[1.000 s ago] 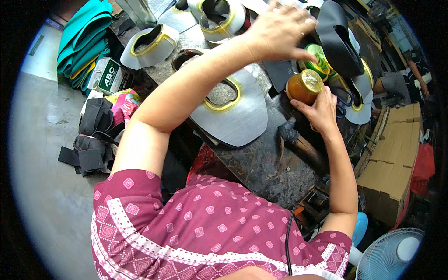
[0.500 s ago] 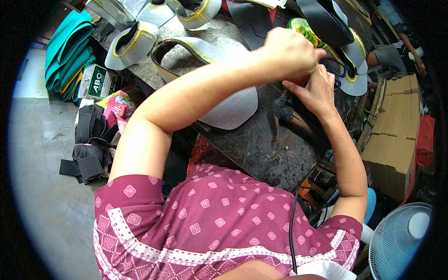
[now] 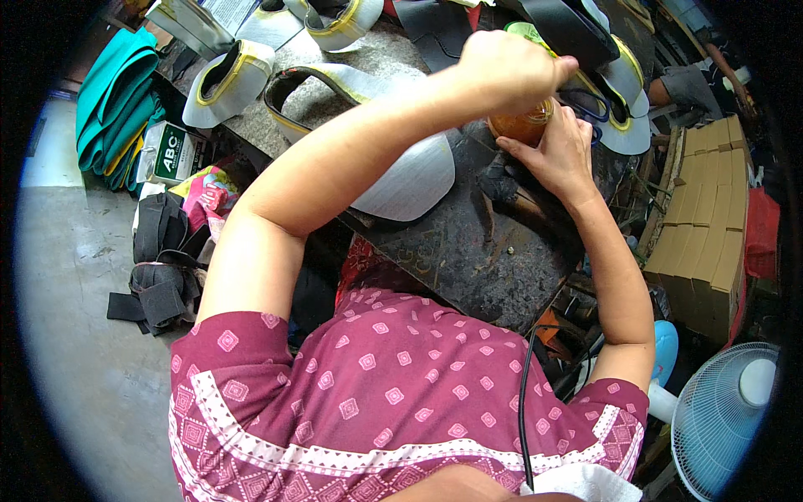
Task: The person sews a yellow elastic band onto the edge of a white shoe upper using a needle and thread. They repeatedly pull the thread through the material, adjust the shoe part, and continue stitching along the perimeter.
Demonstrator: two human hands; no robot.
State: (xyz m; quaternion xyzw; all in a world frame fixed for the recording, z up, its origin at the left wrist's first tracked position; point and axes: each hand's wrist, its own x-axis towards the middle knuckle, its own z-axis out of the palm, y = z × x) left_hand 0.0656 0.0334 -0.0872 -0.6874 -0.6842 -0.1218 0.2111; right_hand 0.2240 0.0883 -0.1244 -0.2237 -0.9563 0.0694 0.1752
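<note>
My right hand is wrapped round a glass jar with orange-brown contents, above the far right of the dark table. Just beyond the jar is my left hand, reaching across with its fingers curled and thumb pointing right. What the left fingers hold is hidden behind the hand. A green and yellow packet shows behind that hand. Dark-handled scissors lie right of the jar. Under my left forearm lies a large grey curved shoe-upper piece with a dark lined opening.
More grey pieces with yellow edging lie at the far left, and black pieces at the far right. Teal folded cloth hangs left of the table. Cardboard and a fan stand at right.
My left hand has moved up and slightly left, away from the jar. More of the jar's rim and contents now shows, with my right hand still round it.
</note>
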